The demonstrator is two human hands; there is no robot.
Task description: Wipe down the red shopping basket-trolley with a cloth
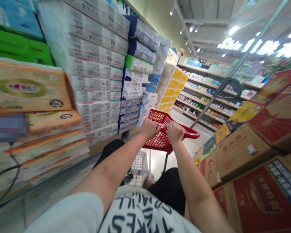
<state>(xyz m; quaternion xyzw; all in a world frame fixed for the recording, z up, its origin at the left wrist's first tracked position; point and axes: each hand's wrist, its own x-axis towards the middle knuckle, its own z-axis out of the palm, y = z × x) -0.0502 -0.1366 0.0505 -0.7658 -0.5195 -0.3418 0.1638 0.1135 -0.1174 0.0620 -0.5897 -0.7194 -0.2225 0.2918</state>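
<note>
Both of my arms reach forward to a red shopping cart (160, 144) in the middle of the view. My left hand (150, 128) is closed around its red handle (193, 133). Close beside it, my right hand (174, 132) also grips the handle, fingers wrapped over the top. The cart has a lattice basket, and part of its far wall shows past my left hand. Under the handle a grey lower rack (138, 165) of the cart is visible above the pale floor.
Tall stacks of plastic-wrapped packs (99, 64) and orange tissue packs (28, 85) line the left. Cardboard cartons (242, 155) are piled close on the right. A slanting metal pole (206, 106) stands ahead on the right. Stocked shelves (208, 87) cross the back.
</note>
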